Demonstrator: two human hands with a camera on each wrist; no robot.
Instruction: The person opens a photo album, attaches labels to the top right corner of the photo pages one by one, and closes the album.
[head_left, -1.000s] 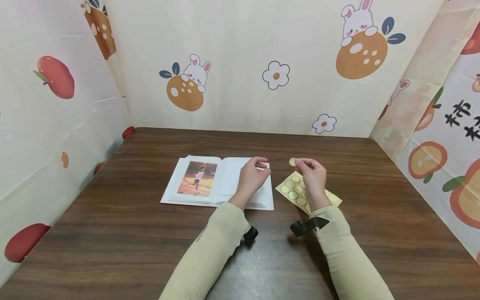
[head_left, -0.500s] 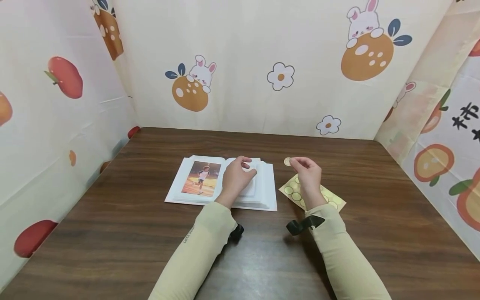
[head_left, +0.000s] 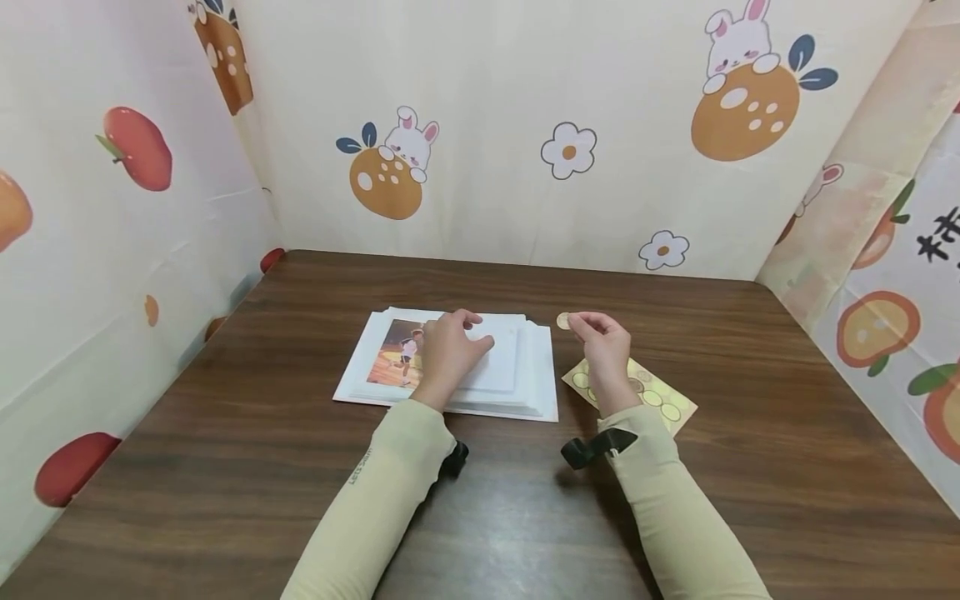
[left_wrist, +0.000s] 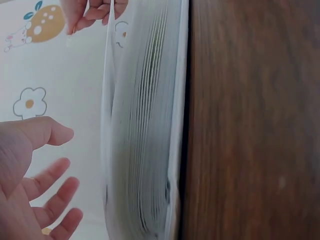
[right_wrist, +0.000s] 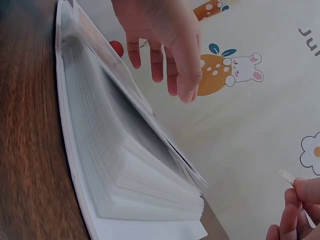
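An open white photo album lies on the table, its left page bearing a photo of a person in sportswear. My left hand hovers over the album's middle and overlaps the photo's right part. In the left wrist view its thumb and fingers are spread apart with nothing between them. Right of the album, my right hand pinches a small round gold sticker between thumb and fingertip; the right wrist view shows the sticker almost edge-on. Below that hand lies a gold sticker sheet, partly hidden by it.
The brown wooden table is bordered by a cream backdrop curtain with bunnies, fruit and flowers. Patterned cloths also hang at the left and right sides. A dark strap with a small device sits on the right wrist.
My left hand has moved left across the album, from the right page to the middle. My right hand, still pinching the sticker, has shifted slightly left toward the album.
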